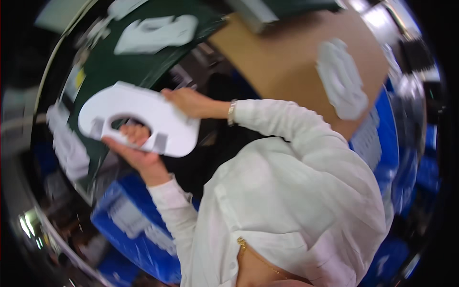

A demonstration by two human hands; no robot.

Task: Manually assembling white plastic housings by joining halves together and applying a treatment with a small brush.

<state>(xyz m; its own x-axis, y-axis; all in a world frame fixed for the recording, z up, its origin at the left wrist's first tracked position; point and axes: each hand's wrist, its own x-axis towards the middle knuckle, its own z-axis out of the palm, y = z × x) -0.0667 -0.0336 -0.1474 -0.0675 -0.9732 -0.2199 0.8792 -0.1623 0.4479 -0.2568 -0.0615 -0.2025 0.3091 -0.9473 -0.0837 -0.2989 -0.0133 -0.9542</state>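
Left hand (136,146) reaches up, its grip clamped on the white foam piece (138,117) at six o'clock; fingers curl through the opening. Right hand (186,101), arm bent across, pinches the three o'clock edge.

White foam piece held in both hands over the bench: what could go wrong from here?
1. The white foam piece is held in the air only at its edges, by the left hand at the lower rim and the right hand at the top. It could slip or twist.
2. It narrows around its cutout, so squeezing there might snap it.
3. The view is motion-blurred; it could clip the green bench.
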